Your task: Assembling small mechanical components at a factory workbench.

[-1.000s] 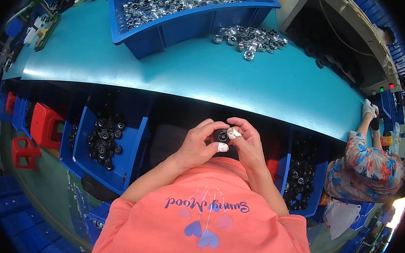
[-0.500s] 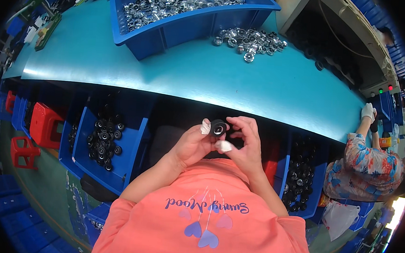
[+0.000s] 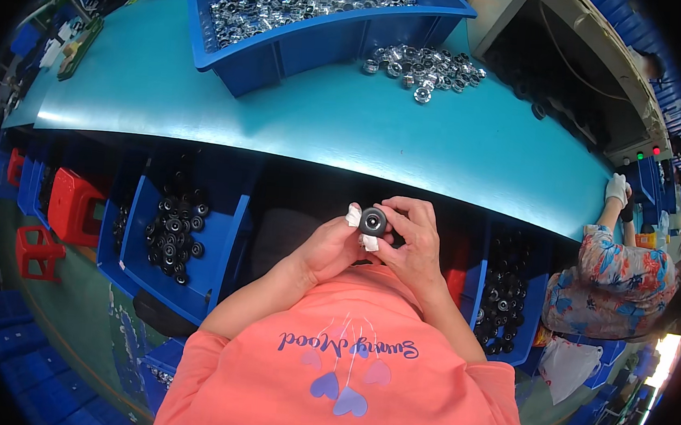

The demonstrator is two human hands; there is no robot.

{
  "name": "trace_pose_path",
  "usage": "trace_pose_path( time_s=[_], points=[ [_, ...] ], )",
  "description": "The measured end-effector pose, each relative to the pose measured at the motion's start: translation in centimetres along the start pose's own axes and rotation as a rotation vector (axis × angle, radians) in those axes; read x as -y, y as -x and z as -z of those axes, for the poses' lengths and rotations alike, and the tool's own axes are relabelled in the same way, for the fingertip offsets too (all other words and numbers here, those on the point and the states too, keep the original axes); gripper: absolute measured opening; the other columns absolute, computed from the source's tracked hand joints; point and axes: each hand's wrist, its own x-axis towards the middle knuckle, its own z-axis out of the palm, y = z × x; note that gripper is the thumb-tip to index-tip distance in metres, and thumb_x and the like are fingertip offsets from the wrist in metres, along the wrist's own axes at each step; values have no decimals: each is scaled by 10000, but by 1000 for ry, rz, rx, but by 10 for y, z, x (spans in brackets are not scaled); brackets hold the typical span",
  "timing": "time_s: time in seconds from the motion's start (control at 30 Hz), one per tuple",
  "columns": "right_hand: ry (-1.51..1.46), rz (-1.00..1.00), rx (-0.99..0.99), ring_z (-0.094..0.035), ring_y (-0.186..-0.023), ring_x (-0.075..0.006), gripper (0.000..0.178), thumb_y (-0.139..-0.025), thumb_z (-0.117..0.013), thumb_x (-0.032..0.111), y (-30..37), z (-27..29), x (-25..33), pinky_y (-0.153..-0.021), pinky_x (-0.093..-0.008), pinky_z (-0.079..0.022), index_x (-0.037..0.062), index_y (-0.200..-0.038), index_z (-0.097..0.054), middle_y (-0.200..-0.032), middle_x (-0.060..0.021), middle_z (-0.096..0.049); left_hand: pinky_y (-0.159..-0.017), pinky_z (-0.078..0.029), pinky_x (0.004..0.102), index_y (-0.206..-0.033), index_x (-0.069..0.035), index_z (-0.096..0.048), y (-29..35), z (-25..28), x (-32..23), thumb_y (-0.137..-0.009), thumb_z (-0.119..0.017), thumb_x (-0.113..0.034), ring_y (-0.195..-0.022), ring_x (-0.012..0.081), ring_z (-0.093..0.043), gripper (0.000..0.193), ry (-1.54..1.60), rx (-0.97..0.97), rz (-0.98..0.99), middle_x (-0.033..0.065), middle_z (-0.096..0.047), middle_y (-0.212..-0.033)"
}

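A small black wheel [image 3: 373, 222] with a pale hub sits between my two hands, just in front of the bench edge. My left hand [image 3: 333, 247] is closed on it from the left, a white wrap over one digit. From the other side, my right hand [image 3: 416, 237] grips the same wheel with bent fingers, and its thumb wears a white wrap too. The wheel's round face is turned up toward the view. The fingertips behind it are partly hidden.
On the teal bench [image 3: 299, 127] stands a blue bin [image 3: 320, 49] of clear, shiny hubs, with a loose heap of hubs [image 3: 425, 70] beside it. Blue crates of black wheels [image 3: 173, 232] flank me below. A machine opening [image 3: 571, 71] and a co-worker [image 3: 612, 279] are at right.
The wheel has turned its face more toward the view and shifted slightly right. My right fingers have closed in around it, and the thumb has moved nearer the wheel.
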Motion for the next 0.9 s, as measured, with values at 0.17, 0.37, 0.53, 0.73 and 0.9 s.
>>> trace_pose_path(
  time_s=[0.17,0.37,0.53,0.73,0.9],
  points=[
    [97,46,-17,-593,-1082,-298,440,-702,-844,133,6,-2,-6,-921,-414,-497,55,-1129,-773,-1176,-71,-682,-876,-579,372,-1289,-36,-654,3,6,-1,-1109,-524,-372,-1016,184,-684,403,-236,-142,-65,85,-696,-1136],
    [161,101,-30,-594,-1100,-301,472,-717,-858,172,5,-2,-5,-923,-419,-480,57,-1164,-761,-1192,-72,-678,-767,-588,289,-1259,1,-688,4,-10,-9,-1104,-570,-221,-898,133,-702,295,-464,-295,-196,72,-731,-1046],
    [157,76,-4,-594,-1108,-309,486,-725,-857,144,5,-3,-5,-936,-426,-493,63,-1193,-754,-1210,-77,-672,-774,-592,285,-1311,12,-674,5,-11,-10,-1091,-582,-171,-908,128,-702,301,-596,-329,-241,79,-739,-1062],
    [104,28,-8,-594,-1105,-319,505,-727,-845,74,3,-1,-2,-939,-429,-523,62,-1222,-749,-1220,-82,-669,-889,-598,311,-1422,12,-603,8,-19,-12,-1046,-618,-53,-1014,143,-690,381,-523,-207,-311,98,-712,-1173],
    [102,56,-13,-595,-1100,-315,520,-722,-840,54,5,-2,-2,-931,-427,-527,67,-1233,-746,-1219,-78,-670,-940,-594,318,-1444,-2,-590,12,-21,-13,-1035,-618,-20,-1080,159,-684,411,-561,-180,-332,103,-703,-1204]
  ],
)
